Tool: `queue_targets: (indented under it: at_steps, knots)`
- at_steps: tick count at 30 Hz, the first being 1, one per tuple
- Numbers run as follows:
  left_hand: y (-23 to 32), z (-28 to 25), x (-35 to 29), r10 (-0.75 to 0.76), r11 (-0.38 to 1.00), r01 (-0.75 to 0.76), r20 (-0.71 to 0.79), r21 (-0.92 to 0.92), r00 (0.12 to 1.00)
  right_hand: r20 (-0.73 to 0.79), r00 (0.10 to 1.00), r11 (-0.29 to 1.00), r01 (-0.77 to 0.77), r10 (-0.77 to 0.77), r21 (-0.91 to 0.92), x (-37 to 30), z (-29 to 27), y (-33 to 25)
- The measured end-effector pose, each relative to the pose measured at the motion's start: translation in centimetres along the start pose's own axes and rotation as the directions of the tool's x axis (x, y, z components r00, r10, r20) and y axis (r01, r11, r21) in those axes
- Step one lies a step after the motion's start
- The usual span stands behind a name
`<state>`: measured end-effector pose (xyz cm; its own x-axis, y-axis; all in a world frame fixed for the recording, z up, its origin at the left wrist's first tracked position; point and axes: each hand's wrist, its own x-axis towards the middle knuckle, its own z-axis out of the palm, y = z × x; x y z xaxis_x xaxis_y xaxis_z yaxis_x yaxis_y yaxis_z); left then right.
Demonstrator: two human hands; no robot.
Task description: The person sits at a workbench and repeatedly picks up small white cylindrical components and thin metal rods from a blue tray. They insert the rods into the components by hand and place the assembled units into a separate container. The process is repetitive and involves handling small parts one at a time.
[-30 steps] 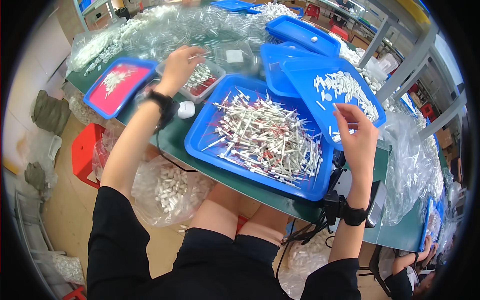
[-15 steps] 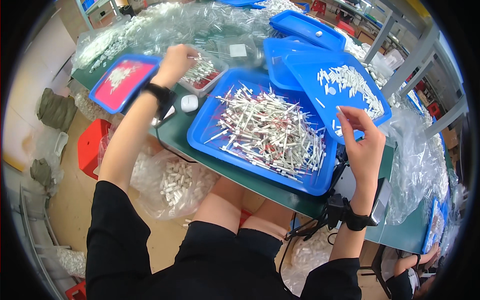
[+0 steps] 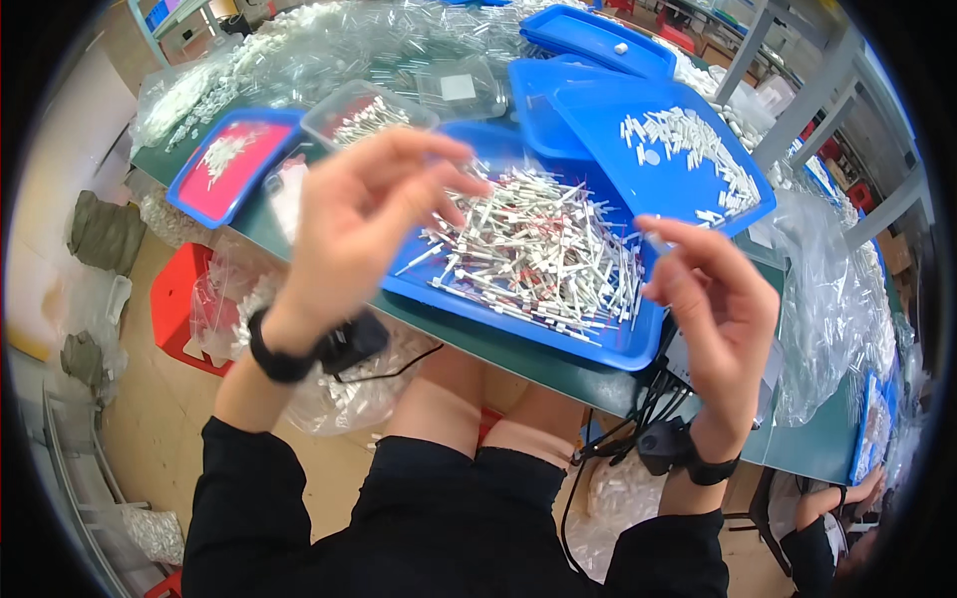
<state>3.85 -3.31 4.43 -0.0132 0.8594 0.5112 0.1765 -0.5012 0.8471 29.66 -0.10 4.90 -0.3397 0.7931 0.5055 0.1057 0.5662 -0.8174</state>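
Note:
My left hand (image 3: 369,219) hovers over the left side of a large blue tray (image 3: 518,334). Its thumb and fingers are drawn together but smeared by motion, so whatever they pinch cannot be made out. Over the tray's right edge, my right hand (image 3: 723,309) pinches a small white tube (image 3: 657,242) between thumb and forefinger. A heap of thin white sticks (image 3: 543,244), with some red among them, fills the tray. Behind my left hand, a clear plastic box (image 3: 424,117) holds more such sticks. Short white tubes (image 3: 688,140) lie in another blue tray (image 3: 598,120) at the right.
A pink-bottomed blue tray (image 3: 204,204) with white pieces stands on the left. More blue trays (image 3: 568,35) and clear bags (image 3: 822,329) lie around the green table (image 3: 478,349). A red stool (image 3: 179,299) is at lower left. Another person's arm (image 3: 827,503) shows at lower right.
My left hand has come back from the clear box, toward me and over the big tray. My right hand has dropped slightly and its fingers have curled in around the tube.

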Motion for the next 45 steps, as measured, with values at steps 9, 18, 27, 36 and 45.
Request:
queue_targets:
  at_steps: [9, 18, 27, 36, 45]
  knots:
    - [1.2, 4.3, -4.8, -0.213, 0.872, 0.214, 0.052, -0.441, 0.976, -0.066, 0.996, 0.989, -0.051, 0.061, 0.142, -3.1, 2.1, -0.1]
    - [0.5, 5.3, -5.9, -0.257, 0.858, 0.238, 0.021, -0.455, 0.966, 0.010, 0.997, 0.996, -0.079, 0.078, 0.039, -3.7, 2.4, 0.2]
    - [-0.2, 5.2, -6.1, -0.274, 0.846, 0.244, 0.005, -0.474, 0.962, -0.035, 0.994, 0.995, -0.100, 0.101, 0.025, -3.8, 2.6, 0.8]
    - [-0.9, 5.6, -7.0, -0.286, 0.802, 0.268, 0.050, -0.535, 0.957, 0.035, 0.990, 0.988, -0.139, 0.137, 0.061, -4.0, 3.4, 1.3]
    - [-1.9, 3.2, -6.9, -0.040, 0.987, 0.079, 0.260, -0.140, 0.965, 0.049, 0.991, 0.939, 0.134, -0.124, -0.317, -4.0, 4.7, 1.2]
